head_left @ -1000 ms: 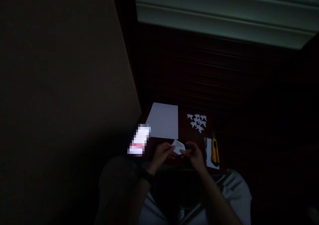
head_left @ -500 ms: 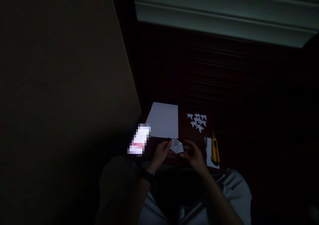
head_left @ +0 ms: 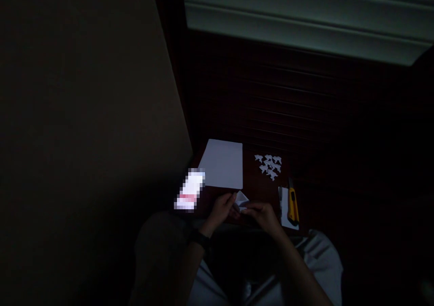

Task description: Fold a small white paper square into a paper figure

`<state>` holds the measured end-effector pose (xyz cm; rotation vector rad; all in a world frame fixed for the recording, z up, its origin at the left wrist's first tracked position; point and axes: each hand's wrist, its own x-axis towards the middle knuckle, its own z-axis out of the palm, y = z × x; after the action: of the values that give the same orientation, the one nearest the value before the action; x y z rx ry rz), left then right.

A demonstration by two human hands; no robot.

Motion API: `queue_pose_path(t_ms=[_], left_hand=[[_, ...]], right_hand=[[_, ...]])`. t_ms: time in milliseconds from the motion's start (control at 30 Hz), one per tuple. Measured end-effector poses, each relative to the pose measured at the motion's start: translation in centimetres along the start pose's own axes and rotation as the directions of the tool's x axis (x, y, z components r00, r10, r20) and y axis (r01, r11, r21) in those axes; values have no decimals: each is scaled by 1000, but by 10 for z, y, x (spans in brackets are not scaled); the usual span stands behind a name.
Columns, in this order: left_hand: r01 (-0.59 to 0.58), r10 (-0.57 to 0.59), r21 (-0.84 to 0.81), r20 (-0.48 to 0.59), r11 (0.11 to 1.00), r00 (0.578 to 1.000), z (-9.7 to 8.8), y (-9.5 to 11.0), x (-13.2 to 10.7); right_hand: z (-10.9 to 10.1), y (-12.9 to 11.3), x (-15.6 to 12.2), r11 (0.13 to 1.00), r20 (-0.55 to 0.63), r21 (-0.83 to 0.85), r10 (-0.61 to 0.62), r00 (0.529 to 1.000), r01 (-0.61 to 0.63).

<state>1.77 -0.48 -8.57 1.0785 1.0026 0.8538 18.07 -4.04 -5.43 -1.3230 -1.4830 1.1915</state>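
Note:
A small folded piece of white paper [head_left: 241,198] is held between my two hands, above the near edge of the dark table. My left hand [head_left: 222,208] pinches its left side, thumb on top. On the lower right side, the fingers of my right hand [head_left: 263,213] are closed on the paper's edge. The paper shows a pointed top and creased faces; its lower part is partly hidden by my fingers. Just beyond my hands lies a larger sheet of white paper [head_left: 224,163].
Several small folded white paper figures [head_left: 269,165] lie in a cluster at the back right. A yellow utility knife [head_left: 293,209] rests on white paper pieces [head_left: 285,211] at the right. A lit, blurred phone [head_left: 190,190] stands at the left, near a wall [head_left: 101,93].
My right hand has moved left, its spread fingers now closing on the paper's right side. The folded paper has changed outline, its top now more pointed.

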Motion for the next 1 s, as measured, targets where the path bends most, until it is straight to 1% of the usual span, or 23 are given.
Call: queue_pose_path(t_ms=[67,167,267,400,500,567,767,900,1000], left_hand=[[-5,5,5,2,1000,1000,0,0,0],[-20,21,22,-16,1000,1000,-2,0,0],[-14,14,25,-9,1000,1000,-3,0,0],[4,-5,21,18,1000,1000,-2,1,0],[4,-5,45,25,999,1000,0,1,-1],[9,-11,52,32,999,999,1,1,-1],[22,-22,51,8,998,1000,1,-1,0],[31,-29,82,-27,996,999,1,-1,0],[16,-12,93,-50,996,999,1,-1,1]], right_hand=[[1,3,1,1000,-26,6,2,1000,-2],[1,8,2,999,-67,14,35,997,-34],[1,10,2,999,-56,14,46,997,-46],[0,6,3,1000,-29,-21,-21,999,20],[1,2,4,993,-39,-67,-98,994,95],[2,1,4,990,-50,-85,-120,992,116],[3,3,5,991,0,-78,-105,995,104],[1,1,4,992,-5,-104,-75,997,74],[1,2,3,992,-19,-112,-60,998,58]])
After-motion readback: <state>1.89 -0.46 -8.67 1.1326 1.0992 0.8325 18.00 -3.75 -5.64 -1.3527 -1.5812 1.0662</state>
